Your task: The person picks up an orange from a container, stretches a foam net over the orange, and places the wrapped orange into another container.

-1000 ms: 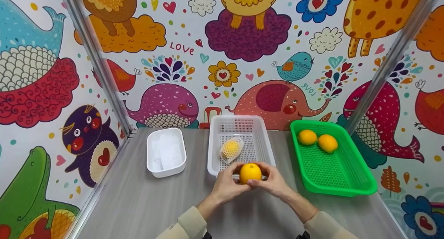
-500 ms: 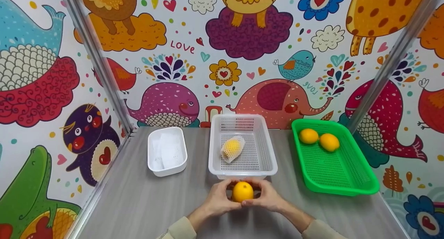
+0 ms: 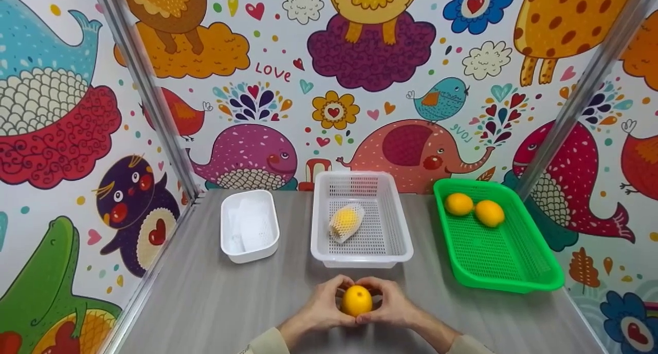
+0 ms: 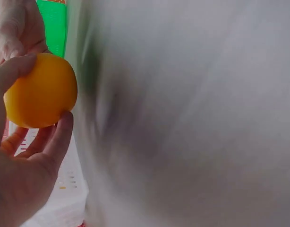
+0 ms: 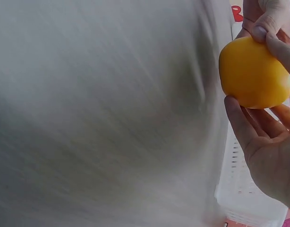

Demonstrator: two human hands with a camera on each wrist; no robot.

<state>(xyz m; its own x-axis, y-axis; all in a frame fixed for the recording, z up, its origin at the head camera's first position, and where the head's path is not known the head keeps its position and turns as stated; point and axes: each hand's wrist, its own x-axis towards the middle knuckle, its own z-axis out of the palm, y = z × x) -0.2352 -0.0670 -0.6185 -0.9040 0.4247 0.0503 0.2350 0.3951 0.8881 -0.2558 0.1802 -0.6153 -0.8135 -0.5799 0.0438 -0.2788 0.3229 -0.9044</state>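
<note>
Both hands hold one orange (image 3: 357, 301) between them, over the near part of the table in front of the white basket (image 3: 368, 261). My left hand (image 3: 325, 303) curls round its left side, and my right hand (image 3: 391, 303) grips the right. In the left wrist view, thumb and fingers bend about the orange (image 4: 43, 92). The right wrist view shows the same fruit (image 5: 253, 73) pinched between thumb and fingertips. Inside the white basket lies a yellow fruit (image 3: 345, 220) in a white foam net.
Two more oranges (image 3: 489, 213) lie at the far end of a green basket (image 3: 514, 287) on the right. A small white container (image 3: 250, 256) with whitish, hard-to-make-out contents stands at the left. Patterned walls (image 3: 360, 102) enclose the grey table (image 3: 205, 302).
The hands have drawn back toward the body with the orange, away from the white basket's near rim, and slightly left. The baskets and other fruit stay put.
</note>
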